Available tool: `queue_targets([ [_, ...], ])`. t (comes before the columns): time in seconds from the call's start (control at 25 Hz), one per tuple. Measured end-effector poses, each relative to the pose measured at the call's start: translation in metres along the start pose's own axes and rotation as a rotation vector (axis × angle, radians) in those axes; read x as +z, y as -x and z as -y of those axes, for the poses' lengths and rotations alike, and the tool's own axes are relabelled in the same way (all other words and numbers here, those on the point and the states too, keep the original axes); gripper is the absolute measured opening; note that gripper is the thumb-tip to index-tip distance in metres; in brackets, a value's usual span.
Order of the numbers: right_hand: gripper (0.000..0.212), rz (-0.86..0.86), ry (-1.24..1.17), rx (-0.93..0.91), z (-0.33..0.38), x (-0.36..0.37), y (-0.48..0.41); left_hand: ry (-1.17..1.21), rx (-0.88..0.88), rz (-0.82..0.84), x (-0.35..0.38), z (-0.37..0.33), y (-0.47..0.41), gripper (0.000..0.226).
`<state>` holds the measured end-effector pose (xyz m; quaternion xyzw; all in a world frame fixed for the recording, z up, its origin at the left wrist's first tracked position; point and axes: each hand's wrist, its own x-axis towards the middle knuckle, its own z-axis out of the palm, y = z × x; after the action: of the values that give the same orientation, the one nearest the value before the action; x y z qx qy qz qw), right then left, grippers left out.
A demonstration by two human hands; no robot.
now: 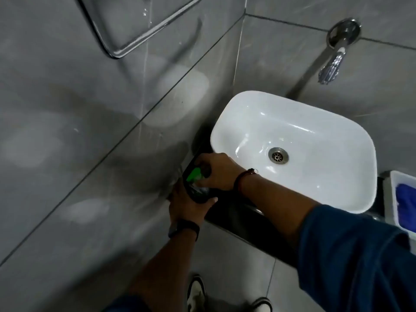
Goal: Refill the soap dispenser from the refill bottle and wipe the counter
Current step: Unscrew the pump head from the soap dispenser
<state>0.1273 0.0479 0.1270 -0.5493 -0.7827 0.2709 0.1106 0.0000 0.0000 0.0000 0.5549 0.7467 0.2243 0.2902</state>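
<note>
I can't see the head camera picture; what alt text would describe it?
Both hands, left hand below and right hand on top, hold a dark bottle with a green part on the dark counter beside a white basin; a wall tap is above, a blue cloth at right.

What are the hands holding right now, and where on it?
Both are on a dark bottle with a green label: the left hand wraps its lower body, the right hand grips its top.

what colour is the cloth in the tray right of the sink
Blue cloth, seen in the head view.
</note>
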Motion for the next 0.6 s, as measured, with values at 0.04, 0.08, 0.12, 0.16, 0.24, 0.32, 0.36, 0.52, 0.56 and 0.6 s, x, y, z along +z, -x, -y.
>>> queue_targets([
  [0.04,0.043,0.01,0.026,-0.01,0.0,0.005,-0.003,0.013,0.001,0.007,0.002,-0.003,-0.004,0.116],
  [0.08,0.039,-0.01,0.041,-0.004,0.0,0.009,-0.006,0.016,0.012,0.0,0.006,-0.004,-0.01,0.108],
  [0.12,0.037,-0.024,0.027,0.018,-0.002,0.015,-0.006,0.031,0.039,-0.002,0.009,-0.007,-0.013,0.095],
  [0.16,0.036,-0.043,0.002,0.05,-0.003,0.02,-0.005,0.049,0.06,-0.023,0.013,-0.009,-0.017,0.081],
  [0.24,0.032,-0.098,-0.058,0.075,-0.003,0.02,-0.006,0.131,0.091,-0.057,0.011,-0.017,-0.017,0.061],
  [0.32,0.031,-0.136,-0.053,0.059,-0.001,0.009,-0.006,0.197,0.119,-0.083,0.001,-0.025,-0.013,0.064],
  [0.36,0.032,-0.151,-0.052,0.05,0.002,0.0,-0.005,0.2,0.158,-0.109,-0.005,-0.03,-0.013,0.065],
  [0.52,0.036,-0.315,-0.088,0.025,0.016,-0.058,-0.001,0.086,0.339,-0.211,-0.043,-0.082,-0.022,0.073],
  [0.56,0.035,-0.355,-0.075,0.026,0.02,-0.074,0.0,0.051,0.379,-0.236,-0.054,-0.098,-0.023,0.075],
  [0.6,0.034,-0.385,-0.059,0.017,0.024,-0.088,0.003,0.028,0.419,-0.254,-0.064,-0.113,-0.023,0.076],
])
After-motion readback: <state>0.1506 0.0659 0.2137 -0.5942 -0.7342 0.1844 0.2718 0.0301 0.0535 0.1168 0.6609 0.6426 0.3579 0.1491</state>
